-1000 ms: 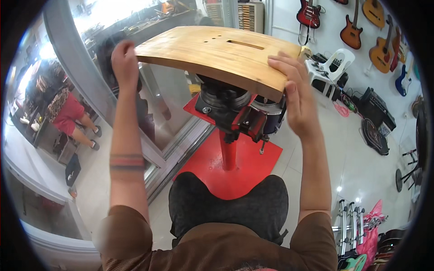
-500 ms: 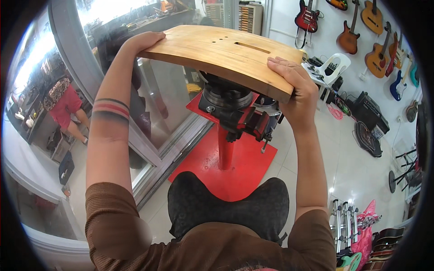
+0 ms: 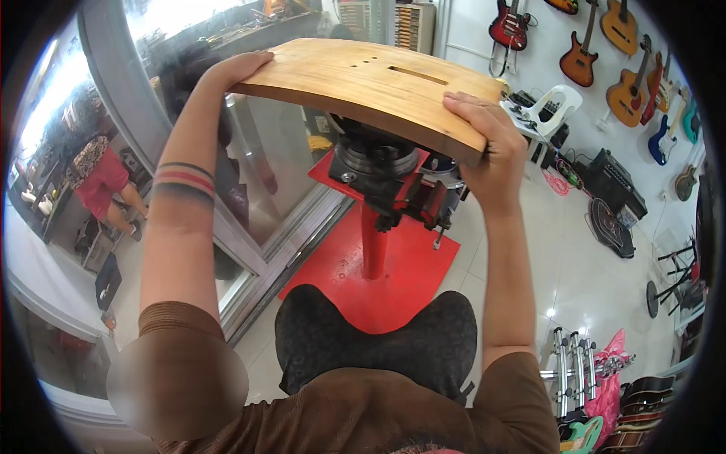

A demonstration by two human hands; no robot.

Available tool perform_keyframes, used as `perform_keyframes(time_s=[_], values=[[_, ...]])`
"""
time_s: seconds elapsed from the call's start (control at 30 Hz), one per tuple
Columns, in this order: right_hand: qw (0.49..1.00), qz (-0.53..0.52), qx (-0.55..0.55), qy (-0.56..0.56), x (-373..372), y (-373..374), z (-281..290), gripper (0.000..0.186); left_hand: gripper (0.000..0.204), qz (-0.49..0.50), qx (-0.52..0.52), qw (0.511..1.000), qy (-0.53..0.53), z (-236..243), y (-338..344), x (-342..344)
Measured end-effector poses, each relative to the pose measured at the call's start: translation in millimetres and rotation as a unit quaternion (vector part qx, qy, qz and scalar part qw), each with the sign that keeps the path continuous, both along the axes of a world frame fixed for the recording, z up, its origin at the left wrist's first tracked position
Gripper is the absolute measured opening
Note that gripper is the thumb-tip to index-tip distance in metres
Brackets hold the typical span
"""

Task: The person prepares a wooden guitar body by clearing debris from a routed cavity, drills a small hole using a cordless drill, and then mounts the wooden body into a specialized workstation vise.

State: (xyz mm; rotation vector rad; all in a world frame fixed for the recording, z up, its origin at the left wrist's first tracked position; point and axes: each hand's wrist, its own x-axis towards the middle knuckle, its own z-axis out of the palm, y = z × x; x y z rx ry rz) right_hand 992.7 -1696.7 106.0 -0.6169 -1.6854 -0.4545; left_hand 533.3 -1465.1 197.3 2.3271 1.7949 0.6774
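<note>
A thick, pale wooden slab (image 3: pixel 325 72) with a long narrow slot and several small dark holes spans the space between my two hands. My left hand (image 3: pixel 246 68) lies over its far-left corner, fingers pressed along the top. At the near-right end, my right hand (image 3: pixel 495 140) grips the edge, its fingers on the upper face and the palm against the side. Under the slab is a black bench vise (image 3: pixel 370 163) on a red pedestal stand (image 3: pixel 372 250). The slab hides the top of the vise, so I cannot tell whether they touch.
A glass sliding partition (image 3: pixel 280 181) stands close on my left, with a person (image 3: pixel 113 178) behind it. Guitars (image 3: pixel 578 64) hang on the right wall. A white plastic chair (image 3: pixel 548 106), a black amplifier (image 3: pixel 616 181) and metal stands (image 3: pixel 575 371) occupy the right side.
The view has shifted slightly, and my right forearm sits a little further left. Both hands keep their places on the slab.
</note>
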Motion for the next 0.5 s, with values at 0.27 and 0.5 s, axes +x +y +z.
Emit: perform_keyframes(time_s=[0.27,0.5], values=[[1.000,0.003,0.007,0.003,4,8,-1,0.034,0.068,-0.023,-0.074,0.988,0.136,42,-12,22],[0.963,0.074,-0.252,-0.057,55,-45,37,0.019,0.068,-0.098,0.068,0.982,0.147,23,-10,41]])
